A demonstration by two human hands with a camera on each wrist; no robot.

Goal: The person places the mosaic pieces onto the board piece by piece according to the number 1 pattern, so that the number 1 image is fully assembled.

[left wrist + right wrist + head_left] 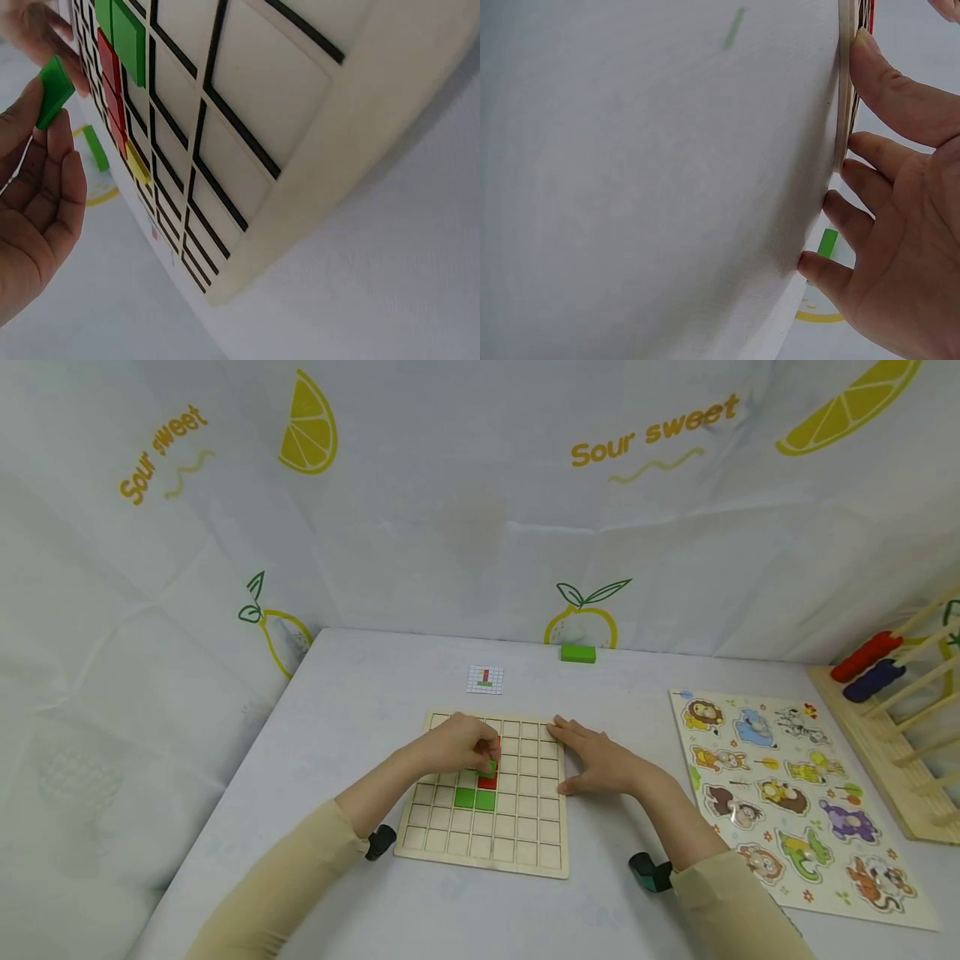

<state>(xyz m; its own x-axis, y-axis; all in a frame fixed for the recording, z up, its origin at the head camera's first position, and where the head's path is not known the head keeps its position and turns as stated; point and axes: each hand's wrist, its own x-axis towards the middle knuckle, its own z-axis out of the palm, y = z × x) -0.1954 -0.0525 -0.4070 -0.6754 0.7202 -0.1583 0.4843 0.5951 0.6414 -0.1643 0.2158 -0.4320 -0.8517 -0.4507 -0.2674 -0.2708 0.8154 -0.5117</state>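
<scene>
A wooden grid board (480, 863) lies flat on the table. Over its middle my left hand (456, 745) pinches a green square tile (55, 91) between thumb and fingers, held above the surface. Two green tiles (475, 799) sit side by side in the grid, with a column of red tiles (112, 90) leading away from them and a yellow tile (138, 162) beyond the red ones. My right hand (597, 762) rests at the board's right edge, fingers spread, its thumb and fingertips touching the rim and the table.
Behind the board lies a small pattern card (485, 680). A green block (578, 653) stands near the back curtain. On the right are an animal puzzle board (757, 768) and a wooden rack with pegs (885, 735) bearing red and blue pieces.
</scene>
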